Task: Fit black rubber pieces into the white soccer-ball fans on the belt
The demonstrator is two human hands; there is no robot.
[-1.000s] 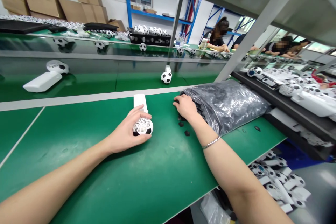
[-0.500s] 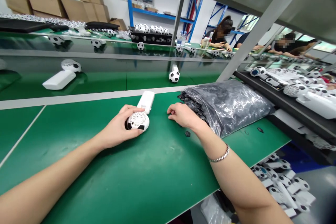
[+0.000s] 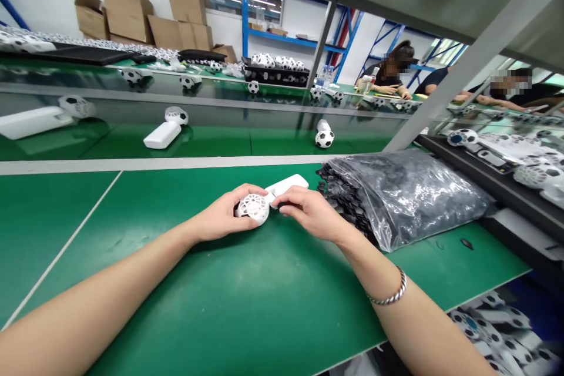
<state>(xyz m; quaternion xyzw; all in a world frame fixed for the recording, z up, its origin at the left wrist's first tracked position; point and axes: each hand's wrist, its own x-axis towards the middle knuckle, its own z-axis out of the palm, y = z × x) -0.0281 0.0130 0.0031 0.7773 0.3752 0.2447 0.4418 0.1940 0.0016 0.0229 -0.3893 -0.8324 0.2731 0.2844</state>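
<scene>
My left hand [image 3: 222, 215] is closed around the round head of a white handheld fan [image 3: 254, 208] styled like a soccer ball with an open lattice face. The fan's white handle [image 3: 291, 186] points away to the right, low over the green bench. My right hand [image 3: 308, 211] pinches at the right side of the ball head, fingertips close to where head and handle meet. A small dark piece shows at those fingertips, mostly hidden. Just beyond my right wrist, a clear plastic bag [image 3: 423, 194] spills many small black pieces [image 3: 348, 202] from its mouth.
Beyond the pale rail [image 3: 198, 161], ball-headed fans lie on a green conveyor, one fan [image 3: 164, 134] left and another [image 3: 325, 138] farther right. A black rack [image 3: 476, 155] of fans stands right, beside a slanted metal post [image 3: 445, 91]. More fans [image 3: 497, 329] sit below the bench edge. Co-workers sit across.
My right hand has come from beside the bag's mouth to the fan. The fan's handle has swung to the right in my left hand. The camera view has turned left.
</scene>
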